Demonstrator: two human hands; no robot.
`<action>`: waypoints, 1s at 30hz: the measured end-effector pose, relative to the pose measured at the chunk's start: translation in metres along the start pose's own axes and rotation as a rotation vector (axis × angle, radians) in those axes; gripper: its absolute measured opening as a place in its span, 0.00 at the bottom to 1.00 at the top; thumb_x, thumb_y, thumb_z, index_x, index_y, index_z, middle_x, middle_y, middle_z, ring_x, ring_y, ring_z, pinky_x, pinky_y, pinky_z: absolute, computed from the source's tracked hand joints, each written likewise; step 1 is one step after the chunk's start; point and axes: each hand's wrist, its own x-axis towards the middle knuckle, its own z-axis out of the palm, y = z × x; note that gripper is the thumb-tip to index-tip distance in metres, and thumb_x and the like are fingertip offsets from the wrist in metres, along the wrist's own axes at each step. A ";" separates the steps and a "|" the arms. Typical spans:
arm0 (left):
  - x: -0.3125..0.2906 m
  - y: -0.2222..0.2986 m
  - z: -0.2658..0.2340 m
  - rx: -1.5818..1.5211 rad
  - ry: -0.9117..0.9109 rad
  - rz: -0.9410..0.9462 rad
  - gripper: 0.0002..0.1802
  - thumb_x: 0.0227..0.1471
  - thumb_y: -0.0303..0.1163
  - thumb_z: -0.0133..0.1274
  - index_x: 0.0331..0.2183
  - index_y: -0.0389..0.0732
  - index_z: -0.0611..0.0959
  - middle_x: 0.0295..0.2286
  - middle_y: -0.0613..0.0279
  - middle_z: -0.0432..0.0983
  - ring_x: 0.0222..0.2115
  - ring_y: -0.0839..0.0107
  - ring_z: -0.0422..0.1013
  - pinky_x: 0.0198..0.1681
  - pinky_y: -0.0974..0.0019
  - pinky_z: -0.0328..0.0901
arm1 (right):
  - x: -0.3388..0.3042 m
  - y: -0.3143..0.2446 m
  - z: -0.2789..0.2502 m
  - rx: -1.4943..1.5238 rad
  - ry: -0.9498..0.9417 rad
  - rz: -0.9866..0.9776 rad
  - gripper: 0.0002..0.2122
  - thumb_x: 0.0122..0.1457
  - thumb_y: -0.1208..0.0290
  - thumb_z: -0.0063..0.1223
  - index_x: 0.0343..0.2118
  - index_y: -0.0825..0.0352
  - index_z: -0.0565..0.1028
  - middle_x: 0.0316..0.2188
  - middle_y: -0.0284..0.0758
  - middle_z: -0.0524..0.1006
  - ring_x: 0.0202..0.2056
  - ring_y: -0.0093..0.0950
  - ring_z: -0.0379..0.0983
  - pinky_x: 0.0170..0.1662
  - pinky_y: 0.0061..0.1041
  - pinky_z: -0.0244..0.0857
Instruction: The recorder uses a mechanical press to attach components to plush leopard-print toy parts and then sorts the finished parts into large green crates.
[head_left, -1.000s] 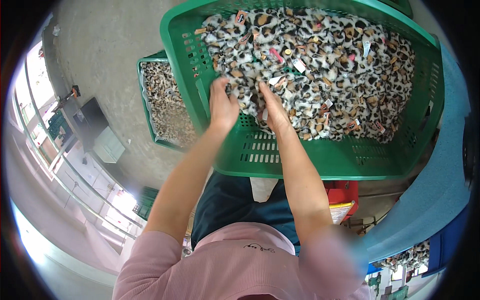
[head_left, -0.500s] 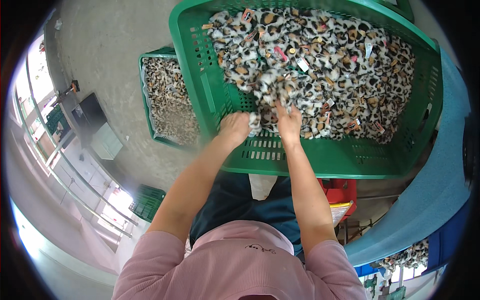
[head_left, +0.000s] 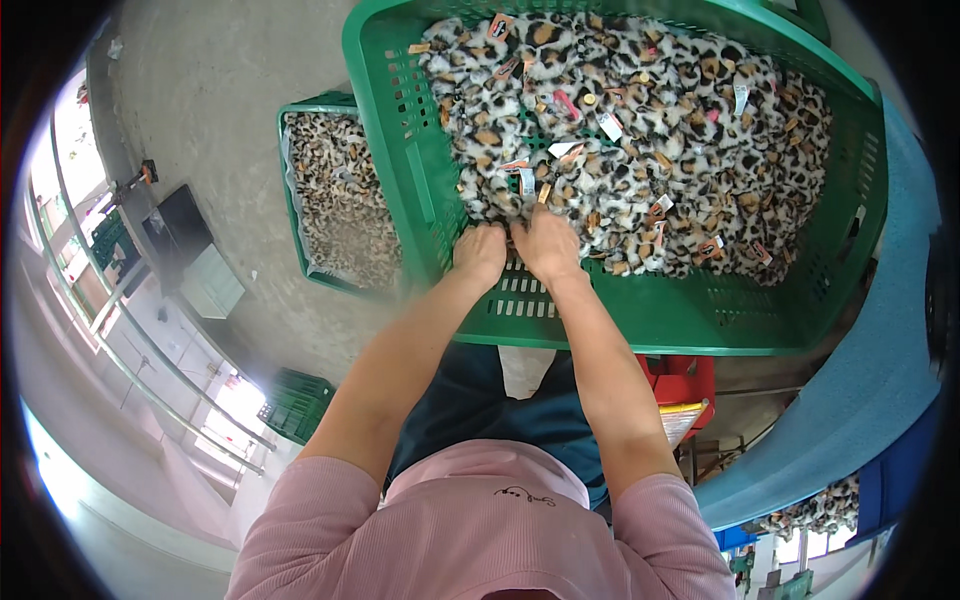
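Note:
A large green perforated plastic basket (head_left: 650, 338) holds a spread of leopard-print plush pieces (head_left: 680, 160), white with black and tan spots. Small paper tags and a few pink bits show among them. My left hand (head_left: 480, 254) is closed, knuckles up, at the near left edge of the plush, its fingertips hidden in the fur. Close beside it, my right hand (head_left: 548, 246) grips the plush too, fingers curled down and thumb side toward the left hand. A tan tab pokes up just beyond the right fingers.
On the floor to the left stands a smaller lined green crate (head_left: 287, 200) filled with similar plush. Below the large basket sits a red container (head_left: 685, 385). A blue curved surface (head_left: 850, 370) runs along the right, and another green crate (head_left: 297, 405) stands at lower left.
My right hand has come left and nearer, lowering a plush piece onto the layer. My left hand has shifted slightly right, so both hands are now close together.

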 end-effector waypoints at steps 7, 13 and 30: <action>0.006 0.013 -0.014 0.150 0.027 0.099 0.09 0.42 0.31 0.47 0.22 0.39 0.81 0.25 0.53 0.76 0.31 0.59 0.73 0.34 0.60 0.68 | 0.030 -0.027 -0.001 0.071 0.316 -0.387 0.18 0.47 0.76 0.47 0.44 0.60 0.66 0.40 0.41 0.65 0.37 0.42 0.68 0.37 0.37 0.64; -0.003 0.029 -0.116 -0.006 0.305 0.121 0.18 0.37 0.23 0.52 0.36 0.35 0.72 0.37 0.44 0.67 0.28 0.49 0.71 0.31 0.53 0.67 | 0.034 -0.032 0.000 0.032 0.221 -0.227 0.24 0.44 0.81 0.46 0.48 0.62 0.62 0.41 0.43 0.64 0.40 0.45 0.67 0.40 0.38 0.64; 0.007 0.041 -0.046 0.033 0.081 0.132 0.30 0.32 0.26 0.58 0.42 0.37 0.68 0.40 0.47 0.61 0.41 0.50 0.64 0.41 0.55 0.64 | -0.011 0.069 -0.029 -0.185 0.071 -0.248 0.20 0.45 0.70 0.55 0.43 0.65 0.67 0.34 0.42 0.71 0.36 0.38 0.70 0.39 0.34 0.65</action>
